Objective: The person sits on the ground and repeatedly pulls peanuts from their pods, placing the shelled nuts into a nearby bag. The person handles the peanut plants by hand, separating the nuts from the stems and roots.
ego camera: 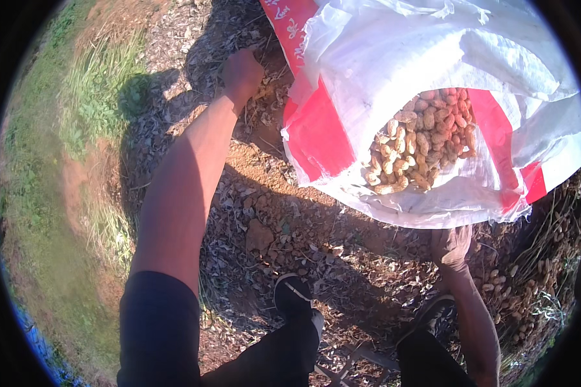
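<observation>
A white woven plastic sack (387, 58) with red bands gapes towards me at the upper right. Unshelled peanuts (416, 140) lie inside its mouth. My left hand (242, 75) is at the end of my outstretched arm, just left of the sack and over the littered soil. Its fingers curl away from view, so whether anything is in them is hidden. Below the sack's near rim, my right hand (451, 245) reaches up against the underside of the plastic. The sack covers its fingers, and their grip does not show.
More peanuts (501, 285) and dry stalks (544, 237) lie on the ground at right. A clod of earth (259, 235) sits amid dry leaves. My dark shoes (293, 295) stand below the sack, with a metal frame (353, 360) between my legs. Green grass (97, 106) grows at left.
</observation>
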The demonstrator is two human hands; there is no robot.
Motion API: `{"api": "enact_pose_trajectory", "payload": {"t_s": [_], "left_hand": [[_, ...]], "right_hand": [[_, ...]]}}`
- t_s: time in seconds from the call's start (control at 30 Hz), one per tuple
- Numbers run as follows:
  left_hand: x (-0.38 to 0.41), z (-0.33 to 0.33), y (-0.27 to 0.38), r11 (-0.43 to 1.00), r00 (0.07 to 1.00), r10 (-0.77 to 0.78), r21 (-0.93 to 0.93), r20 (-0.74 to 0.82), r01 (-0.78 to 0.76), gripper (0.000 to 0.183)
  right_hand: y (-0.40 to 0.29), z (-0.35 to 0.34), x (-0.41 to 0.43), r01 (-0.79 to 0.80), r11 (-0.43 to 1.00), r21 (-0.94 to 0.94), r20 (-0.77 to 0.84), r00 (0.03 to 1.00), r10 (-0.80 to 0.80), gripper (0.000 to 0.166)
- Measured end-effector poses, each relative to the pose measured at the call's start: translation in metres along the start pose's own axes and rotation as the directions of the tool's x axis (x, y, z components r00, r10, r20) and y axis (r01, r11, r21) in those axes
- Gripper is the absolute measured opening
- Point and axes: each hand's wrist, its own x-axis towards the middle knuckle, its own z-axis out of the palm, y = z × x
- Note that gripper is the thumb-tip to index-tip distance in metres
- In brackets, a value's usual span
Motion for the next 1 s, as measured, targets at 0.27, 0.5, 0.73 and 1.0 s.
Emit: {"api": "enact_pose_trajectory", "payload": {"t_s": [0.27, 0.5, 0.73, 1.0], "left_hand": [[-0.024, -0.040, 0.033, 0.995, 0.997, -0.053, 0.083, -0.057, 0.057, 0.026], [-0.116, -0.093, 0.078, 0.971, 0.993, -0.043, 0.230, -0.108, 0.067, 0.021], [-0.349, -0.162, 0.183, 0.933, 0.774, -0.337, 0.084, 0.536, 0.349, 0.014], [-0.256, -0.116, 0.344, 0.645, 0.890, -0.012, -0.677, 0.455, 0.355, 0.054]], "right_hand": [[-0.004, -0.002, 0.009, 0.063, 0.998, -0.017, -0.041, 0.997, -0.064, 0.035], [-0.001, -0.001, 0.007, -0.061, 0.998, 0.006, 0.031, 0.998, 0.060, 0.037], [-0.017, -0.026, 0.040, -0.058, 0.984, 0.171, 0.076, 0.996, 0.045, 0.035], [-0.059, -0.104, 0.022, -0.217, 0.914, 0.343, -0.070, 0.964, 0.255, 0.033]]}}
